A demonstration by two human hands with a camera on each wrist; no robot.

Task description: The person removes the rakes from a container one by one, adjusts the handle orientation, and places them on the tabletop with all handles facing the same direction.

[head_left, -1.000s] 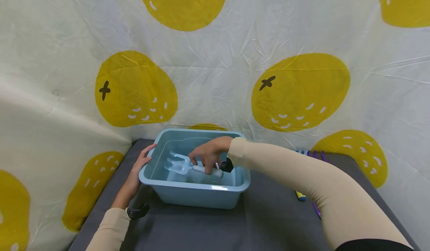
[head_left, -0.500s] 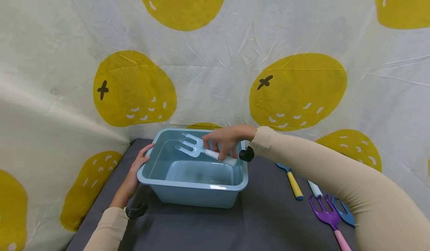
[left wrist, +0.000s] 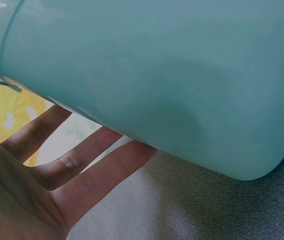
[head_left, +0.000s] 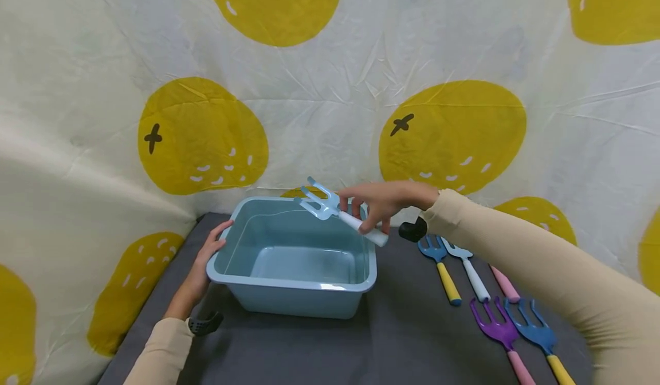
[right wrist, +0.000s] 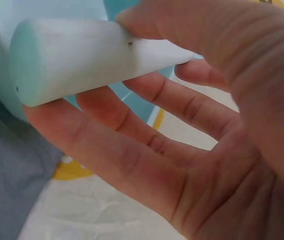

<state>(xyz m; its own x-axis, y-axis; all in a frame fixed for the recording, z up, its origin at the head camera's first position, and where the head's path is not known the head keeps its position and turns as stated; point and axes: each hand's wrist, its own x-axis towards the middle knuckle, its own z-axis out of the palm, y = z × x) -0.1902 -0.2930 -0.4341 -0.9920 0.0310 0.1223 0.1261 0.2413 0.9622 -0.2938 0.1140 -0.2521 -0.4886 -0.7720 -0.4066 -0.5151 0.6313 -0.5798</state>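
My right hand (head_left: 384, 199) holds a light blue garden hand fork (head_left: 326, 207) above the right part of a pale blue basin (head_left: 294, 302), prongs pointing up and left. In the right wrist view, thumb and fingers pinch the fork's white handle (right wrist: 86, 57), whose rounded end faces the camera. At the basin's left rim is my left hand (head_left: 203, 262). The left wrist view shows that hand's fingers (left wrist: 101, 180) fairly straight, their tips against the outer wall of the basin (left wrist: 157, 60). The basin's visible floor has nothing on it.
Right of the basin, several hand forks lie on the dark grey cloth (head_left: 289, 348): a blue one (head_left: 446, 279) with a yellow handle, a white-handled one (head_left: 474, 276), a purple one (head_left: 499, 330) and another blue one (head_left: 537, 332). A pink handle (head_left: 505, 285) shows beside my right sleeve.
My right hand has lifted the fork from inside the basin, up and to the right, to above its rim. More forks on the right have come into view. My left hand stays at the basin.
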